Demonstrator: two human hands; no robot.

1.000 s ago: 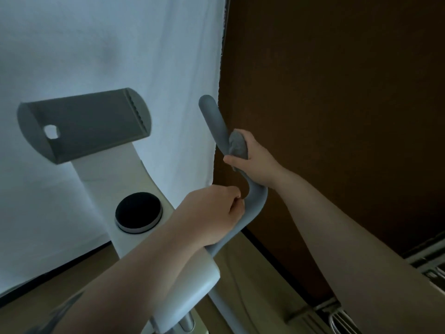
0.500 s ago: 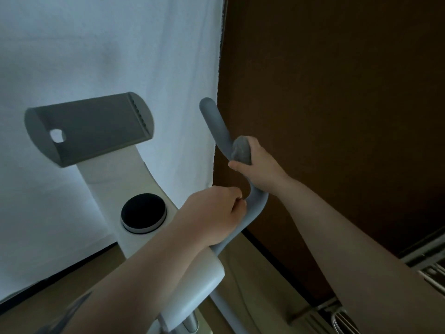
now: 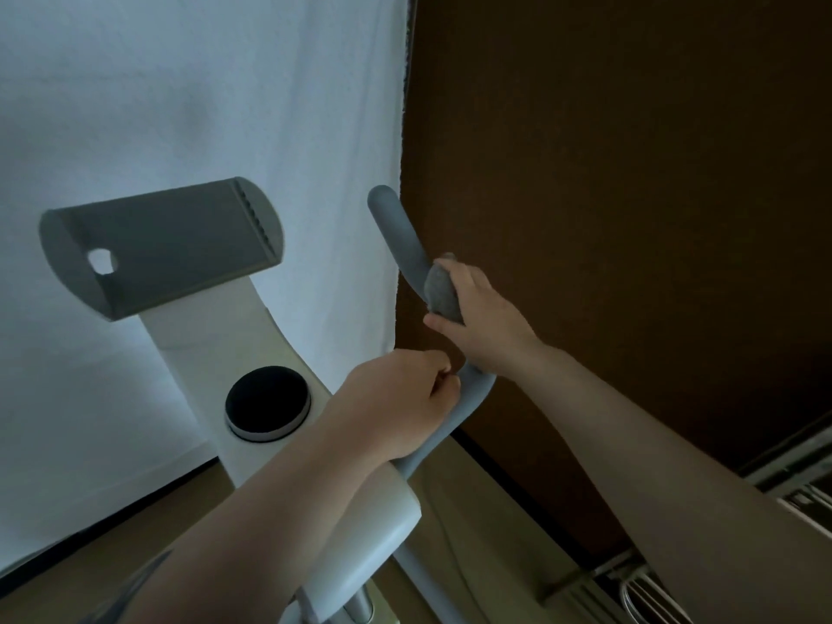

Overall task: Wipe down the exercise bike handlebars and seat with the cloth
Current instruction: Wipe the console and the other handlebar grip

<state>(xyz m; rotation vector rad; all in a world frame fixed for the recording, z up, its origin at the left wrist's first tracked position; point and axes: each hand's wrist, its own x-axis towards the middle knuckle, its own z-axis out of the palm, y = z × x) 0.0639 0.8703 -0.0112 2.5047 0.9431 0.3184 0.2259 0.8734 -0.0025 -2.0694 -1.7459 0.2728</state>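
Note:
The grey right handlebar (image 3: 396, 227) of the exercise bike curves up from the white frame (image 3: 252, 335) to a rounded tip in the middle of the view. My right hand (image 3: 486, 322) presses a bunched grey cloth (image 3: 441, 292) against the bar about halfway up. My left hand (image 3: 400, 407) is closed around the bar's lower bend, just below the right hand. The seat is out of view.
A grey tablet holder (image 3: 166, 245) tops the white column, with a round black knob (image 3: 268, 403) below it. A white curtain (image 3: 202, 92) hangs behind, a dark brown wall (image 3: 608, 173) to the right. A wire rack (image 3: 648, 596) sits at the lower right on the floor.
My right hand with the cloth has slid slightly down and right along the handlebar. The left hand keeps its grip on the lower bend; the view has shifted a little.

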